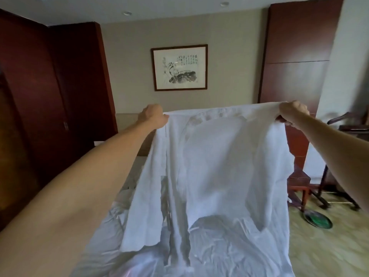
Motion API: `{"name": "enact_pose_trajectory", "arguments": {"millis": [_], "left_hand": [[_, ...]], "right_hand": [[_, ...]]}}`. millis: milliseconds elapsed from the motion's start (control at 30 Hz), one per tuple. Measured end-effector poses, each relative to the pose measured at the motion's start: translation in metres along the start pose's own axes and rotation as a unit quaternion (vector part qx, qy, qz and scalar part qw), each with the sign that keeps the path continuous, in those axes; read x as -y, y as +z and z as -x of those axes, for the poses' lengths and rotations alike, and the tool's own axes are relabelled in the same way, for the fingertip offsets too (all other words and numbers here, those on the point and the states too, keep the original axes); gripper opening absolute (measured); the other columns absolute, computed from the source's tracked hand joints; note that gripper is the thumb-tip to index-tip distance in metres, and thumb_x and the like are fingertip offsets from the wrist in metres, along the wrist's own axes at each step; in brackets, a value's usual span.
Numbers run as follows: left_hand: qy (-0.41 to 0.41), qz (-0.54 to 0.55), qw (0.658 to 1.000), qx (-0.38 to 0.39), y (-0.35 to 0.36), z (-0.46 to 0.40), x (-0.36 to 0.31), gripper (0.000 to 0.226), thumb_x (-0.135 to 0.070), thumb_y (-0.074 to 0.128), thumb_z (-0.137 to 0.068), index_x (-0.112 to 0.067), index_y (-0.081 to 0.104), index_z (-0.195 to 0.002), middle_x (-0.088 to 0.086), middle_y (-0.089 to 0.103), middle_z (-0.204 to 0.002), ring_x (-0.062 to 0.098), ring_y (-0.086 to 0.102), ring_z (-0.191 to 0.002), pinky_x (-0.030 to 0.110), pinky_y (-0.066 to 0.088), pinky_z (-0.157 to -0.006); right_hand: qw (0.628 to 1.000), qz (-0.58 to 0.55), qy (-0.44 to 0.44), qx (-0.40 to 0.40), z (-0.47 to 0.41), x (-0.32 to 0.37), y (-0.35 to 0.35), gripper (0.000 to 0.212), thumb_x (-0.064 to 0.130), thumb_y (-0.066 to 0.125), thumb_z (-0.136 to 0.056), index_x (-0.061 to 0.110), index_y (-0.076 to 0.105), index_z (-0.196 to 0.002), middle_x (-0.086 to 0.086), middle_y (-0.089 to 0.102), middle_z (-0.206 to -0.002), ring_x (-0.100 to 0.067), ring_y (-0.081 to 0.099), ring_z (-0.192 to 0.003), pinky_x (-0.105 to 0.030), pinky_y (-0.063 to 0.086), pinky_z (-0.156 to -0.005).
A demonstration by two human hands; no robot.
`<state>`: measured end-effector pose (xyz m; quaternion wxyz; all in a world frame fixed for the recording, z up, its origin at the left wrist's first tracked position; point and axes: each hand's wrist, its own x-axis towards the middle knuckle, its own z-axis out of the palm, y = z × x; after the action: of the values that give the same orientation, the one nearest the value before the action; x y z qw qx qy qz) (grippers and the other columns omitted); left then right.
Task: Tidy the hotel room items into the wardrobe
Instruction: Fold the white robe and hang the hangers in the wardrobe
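Note:
A white robe-like garment [217, 168] hangs spread out in front of me, held up by its top edge. My left hand [153, 116] grips the garment's upper left corner. My right hand [292, 114] grips its upper right corner, and both arms are stretched forward. The cloth's lower part drapes down onto the white rumpled bed [111, 244] below. A dark wooden wardrobe [50, 92] with closed doors stands along the left wall.
A framed ink painting [179, 67] hangs on the far wall. A tall dark wood panel [297, 56] rises at the right, with a small wooden stand [299, 182], a dark chair [347, 128] and a round green tray [318, 218] on the floor.

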<state>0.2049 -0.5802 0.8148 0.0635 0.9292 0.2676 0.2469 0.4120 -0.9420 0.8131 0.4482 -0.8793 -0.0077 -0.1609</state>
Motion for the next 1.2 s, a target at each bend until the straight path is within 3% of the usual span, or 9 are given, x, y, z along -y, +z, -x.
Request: {"name": "enact_pose_trajectory", "arguments": {"millis": [133, 267, 367, 467, 600, 800, 900, 1000, 1200], "left_hand": [[-0.093, 0.247, 0.964, 0.028, -0.004, 0.04, -0.004, 0.023, -0.017, 0.053, -0.093, 0.002, 0.063, -0.101, 0.015, 0.066, -0.096, 0.025, 0.065, -0.062, 0.021, 0.044, -0.034], [-0.136, 0.407, 0.901, 0.062, -0.001, 0.065, 0.0, 0.022, -0.004, 0.054, -0.09, 0.001, 0.067, -0.107, 0.018, 0.072, -0.097, 0.024, 0.069, -0.063, 0.024, 0.05, -0.04], [-0.146, 0.434, 0.887, 0.06, 0.003, 0.075, 0.003, 0.024, -0.002, 0.052, -0.088, 0.0, 0.068, -0.106, 0.016, 0.074, -0.09, 0.02, 0.07, -0.057, 0.019, 0.043, -0.037], [-0.147, 0.439, 0.884, 0.059, 0.012, 0.081, 0.003, 0.02, -0.004, 0.054, -0.088, 0.0, 0.069, -0.1, 0.012, 0.073, -0.075, 0.015, 0.067, -0.054, 0.02, 0.045, -0.041], [-0.152, 0.458, 0.874, 0.058, 0.035, 0.08, -0.002, 0.017, -0.004, 0.056, -0.088, 0.003, 0.067, -0.099, 0.013, 0.073, -0.074, 0.021, 0.073, -0.07, 0.031, 0.061, -0.071], [-0.181, 0.491, 0.851, 0.044, 0.09, 0.054, -0.016, 0.015, -0.007, 0.055, -0.096, 0.003, 0.061, -0.107, 0.013, 0.07, -0.075, 0.022, 0.076, -0.076, 0.034, 0.063, -0.079], [-0.201, 0.51, 0.836, 0.036, 0.131, 0.029, -0.028, 0.018, -0.009, 0.051, -0.1, 0.004, 0.056, -0.112, 0.01, 0.064, -0.073, 0.013, 0.069, -0.054, 0.029, 0.063, -0.071], [-0.224, 0.514, 0.827, 0.04, 0.181, -0.009, -0.039, 0.024, -0.018, 0.045, -0.105, 0.0, 0.046, -0.12, 0.012, 0.066, -0.096, 0.005, 0.058, -0.037, 0.017, 0.051, -0.044], [-0.296, 0.524, 0.798, 0.027, 0.308, -0.111, -0.053, 0.042, -0.021, 0.059, -0.1, -0.003, 0.046, -0.136, 0.014, 0.062, -0.119, 0.014, 0.071, -0.062, 0.019, 0.056, -0.051]], "right_hand": [[0.997, -0.067, 0.029, -0.003, 0.042, -0.005, -0.01, 0.049, 0.032, 0.036, -0.095, 0.005, 0.068, -0.068, -0.008, 0.067, -0.054, -0.02, 0.051, -0.043, -0.028, 0.039, -0.042], [0.995, -0.086, 0.048, -0.023, 0.077, -0.021, -0.013, 0.05, 0.03, 0.034, -0.098, 0.005, 0.065, -0.067, -0.006, 0.064, -0.05, -0.021, 0.055, -0.051, -0.031, 0.049, -0.055], [0.993, -0.089, 0.056, -0.043, 0.096, -0.03, -0.018, 0.045, 0.028, 0.033, -0.099, 0.008, 0.053, -0.064, -0.008, 0.061, -0.058, -0.023, 0.056, -0.054, -0.032, 0.047, -0.054], [0.993, -0.088, 0.061, -0.043, 0.108, -0.041, -0.018, 0.04, 0.029, 0.034, -0.097, 0.005, 0.058, -0.076, -0.011, 0.062, -0.07, -0.027, 0.059, -0.06, -0.029, 0.044, -0.051], [0.991, -0.098, 0.076, -0.042, 0.113, -0.06, -0.006, 0.039, 0.029, 0.035, -0.1, 0.011, 0.052, -0.069, -0.005, 0.057, -0.065, -0.019, 0.055, -0.054, -0.028, 0.042, -0.049], [0.987, -0.125, 0.094, -0.022, 0.083, -0.087, 0.033, 0.034, 0.026, 0.033, -0.099, 0.017, 0.05, -0.072, -0.003, 0.061, -0.068, -0.015, 0.054, -0.05, -0.027, 0.041, -0.046], [0.985, -0.137, 0.101, -0.008, 0.049, -0.103, 0.066, 0.033, 0.024, 0.033, -0.098, 0.018, 0.056, -0.075, -0.003, 0.068, -0.072, -0.014, 0.057, -0.05, -0.025, 0.042, -0.045], [0.984, -0.145, 0.103, 0.006, 0.002, -0.119, 0.108, 0.034, 0.021, 0.033, -0.098, 0.017, 0.058, -0.075, -0.002, 0.067, -0.072, -0.013, 0.056, -0.052, -0.027, 0.045, -0.049], [0.983, -0.122, 0.125, 0.047, -0.109, -0.168, 0.212, 0.033, 0.018, 0.034, -0.098, 0.017, 0.059, -0.075, -0.001, 0.066, -0.072, -0.012, 0.055, -0.051, -0.025, 0.043, -0.048]]}}
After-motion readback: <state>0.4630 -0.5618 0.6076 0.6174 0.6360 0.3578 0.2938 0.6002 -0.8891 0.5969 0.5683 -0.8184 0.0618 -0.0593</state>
